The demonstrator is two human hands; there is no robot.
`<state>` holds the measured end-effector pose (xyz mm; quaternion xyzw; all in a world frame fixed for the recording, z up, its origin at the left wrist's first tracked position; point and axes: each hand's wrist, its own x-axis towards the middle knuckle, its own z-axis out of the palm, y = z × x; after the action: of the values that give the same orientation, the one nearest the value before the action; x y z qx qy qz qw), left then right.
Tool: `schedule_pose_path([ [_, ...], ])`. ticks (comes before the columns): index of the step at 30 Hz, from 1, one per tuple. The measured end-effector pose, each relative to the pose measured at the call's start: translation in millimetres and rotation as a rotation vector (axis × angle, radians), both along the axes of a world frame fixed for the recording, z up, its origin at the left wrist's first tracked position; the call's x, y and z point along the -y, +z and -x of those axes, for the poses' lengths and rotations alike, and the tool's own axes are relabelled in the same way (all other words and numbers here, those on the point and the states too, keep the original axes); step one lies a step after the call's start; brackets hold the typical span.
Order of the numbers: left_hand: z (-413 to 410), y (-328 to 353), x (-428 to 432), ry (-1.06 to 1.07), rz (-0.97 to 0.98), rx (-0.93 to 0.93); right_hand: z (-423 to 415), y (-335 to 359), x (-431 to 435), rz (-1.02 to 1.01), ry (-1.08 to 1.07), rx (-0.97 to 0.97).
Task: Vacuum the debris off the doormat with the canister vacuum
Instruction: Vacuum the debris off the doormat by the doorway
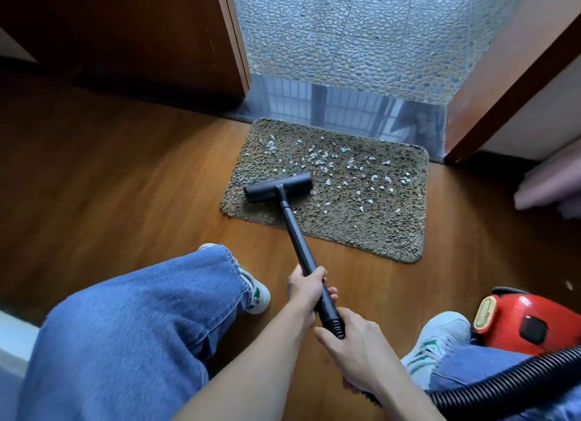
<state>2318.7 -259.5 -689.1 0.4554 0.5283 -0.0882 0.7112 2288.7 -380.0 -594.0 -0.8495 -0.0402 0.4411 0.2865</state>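
A shaggy olive doormat point(361, 228) lies on the wooden floor before the doorway. Several white scraps of debris point(317, 159) are scattered over its far and middle parts. The black floor nozzle point(278, 188) rests on the mat's left side, joined to a black wand point(301, 247). My left hand point(306, 290) grips the wand higher up. My right hand point(355, 348) grips its ribbed lower end, where the black hose point(509, 379) runs off right. The red canister vacuum point(528, 320) stands at the lower right.
My legs in blue jeans and white sneakers point(256, 291) flank the wand. A dark wooden door point(125, 33) stands open on the left. A pebbled floor point(361, 33) lies beyond a shiny threshold point(345, 106). A pink object point(553, 184) sits at the right.
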Motion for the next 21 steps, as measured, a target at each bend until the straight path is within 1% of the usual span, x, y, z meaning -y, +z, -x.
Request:
schedule_pose_path([
  [6,17,10,46,-0.081,-0.031,-0.005,31,2,41,0.022,-0.085,0.056],
  [12,21,17,81,-0.188,-0.048,-0.014,48,6,68,0.048,-0.175,0.06],
  [16,12,14,87,-0.234,-0.054,-0.01,44,2,71,0.04,-0.22,0.057],
  [21,-12,6,74,-0.25,-0.08,-0.008,21,-5,57,0.027,-0.246,0.039],
])
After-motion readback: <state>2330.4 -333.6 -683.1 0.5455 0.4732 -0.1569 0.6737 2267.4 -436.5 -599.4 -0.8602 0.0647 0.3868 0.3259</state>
